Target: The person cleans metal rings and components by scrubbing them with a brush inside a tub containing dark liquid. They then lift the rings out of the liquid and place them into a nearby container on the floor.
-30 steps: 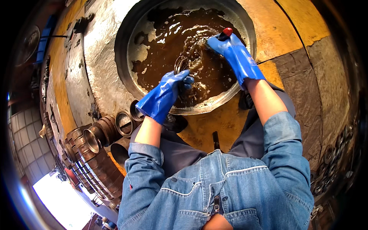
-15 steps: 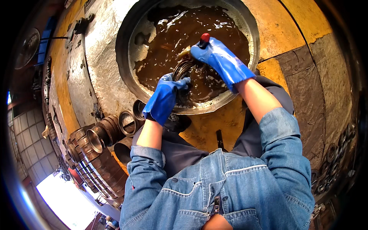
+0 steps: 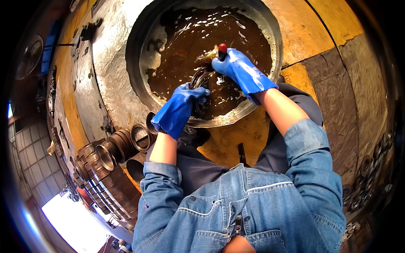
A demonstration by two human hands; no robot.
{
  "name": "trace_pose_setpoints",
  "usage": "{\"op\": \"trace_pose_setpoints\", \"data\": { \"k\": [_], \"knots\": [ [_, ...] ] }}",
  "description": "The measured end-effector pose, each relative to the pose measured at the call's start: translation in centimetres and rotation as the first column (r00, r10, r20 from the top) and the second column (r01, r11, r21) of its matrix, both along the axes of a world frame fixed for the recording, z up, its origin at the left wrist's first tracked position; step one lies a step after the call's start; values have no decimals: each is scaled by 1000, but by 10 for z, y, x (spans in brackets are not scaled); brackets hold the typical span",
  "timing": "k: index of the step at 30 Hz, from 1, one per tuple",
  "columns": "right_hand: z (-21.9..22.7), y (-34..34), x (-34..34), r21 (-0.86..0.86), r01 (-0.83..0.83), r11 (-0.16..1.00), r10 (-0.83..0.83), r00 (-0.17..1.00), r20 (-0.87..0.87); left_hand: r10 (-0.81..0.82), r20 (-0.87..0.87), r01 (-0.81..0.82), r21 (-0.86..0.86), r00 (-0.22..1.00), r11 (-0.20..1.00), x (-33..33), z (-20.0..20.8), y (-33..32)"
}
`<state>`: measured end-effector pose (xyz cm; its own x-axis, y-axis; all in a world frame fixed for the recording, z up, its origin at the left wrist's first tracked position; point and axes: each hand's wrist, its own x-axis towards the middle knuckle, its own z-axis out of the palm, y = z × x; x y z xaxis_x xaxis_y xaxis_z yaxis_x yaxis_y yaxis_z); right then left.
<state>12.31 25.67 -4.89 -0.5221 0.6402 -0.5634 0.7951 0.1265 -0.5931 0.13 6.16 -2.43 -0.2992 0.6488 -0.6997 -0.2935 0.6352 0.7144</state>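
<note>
- Your left hand, in a blue rubber glove, has its fingers curled tight around the near edge of a dark metal ring; the thumb side wraps over the rim, so the grip is closed on the part.
- Your right hand, gloved the same way, is closed around a brush with a red-tipped handle; the red end sticks up out of the fist, and the bristle end is hidden in the liquid and foam.
- The ring sits tilted, partly sunk in the brown liquid, at the near side of the round metal basin, just inside its rim.
- Your left forearm comes up from below, bare between glove cuff and denim sleeve, wrist bent over the basin's near rim.
- Your right forearm crosses the basin's near-right rim at a slant, the hand reaching further in than the left, just beyond the ring.
- The brown liquid fills the basin, with pale flecks and foam on its surface.
- Left of the basin, close to its outer wall, lie several cylindrical metal sleeves on their sides, open ends toward you, stacked in a row that runs on down and away from the basin.
- The basin stands on a grimy yellow floor.
</note>
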Motion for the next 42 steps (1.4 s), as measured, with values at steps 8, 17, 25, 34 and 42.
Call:
{"op": "trace_pose_setpoints", "data": {
  "k": [8, 17, 25, 34, 42],
  "knots": [
    [17, 14, 16, 86, 94, 992, -80, 986, -147, 85, 224, -97, 47, 971, 994, 2, -33, 18],
    [12, 37, 24, 156, 98, 983, -60, 971, -232, 147, 252, -192, 164, 956, 968, -4, -43, 6],
    [44, -18, -14, -249, -324, 913, 199, 885, -420, 144, 183, -194, 298, 973, 934, -12, -47, -14],
    [-20, 9, -21, -399, -129, 908, -79, 881, -466, 69, 71, -81, 177, 995, 981, -3, -22, -7],
    [23, -6, -13, -128, -131, 983, 99, 967, -235, 27, 92, -40, 147, 995, 988, -8, -27, -12]
  ]
}}
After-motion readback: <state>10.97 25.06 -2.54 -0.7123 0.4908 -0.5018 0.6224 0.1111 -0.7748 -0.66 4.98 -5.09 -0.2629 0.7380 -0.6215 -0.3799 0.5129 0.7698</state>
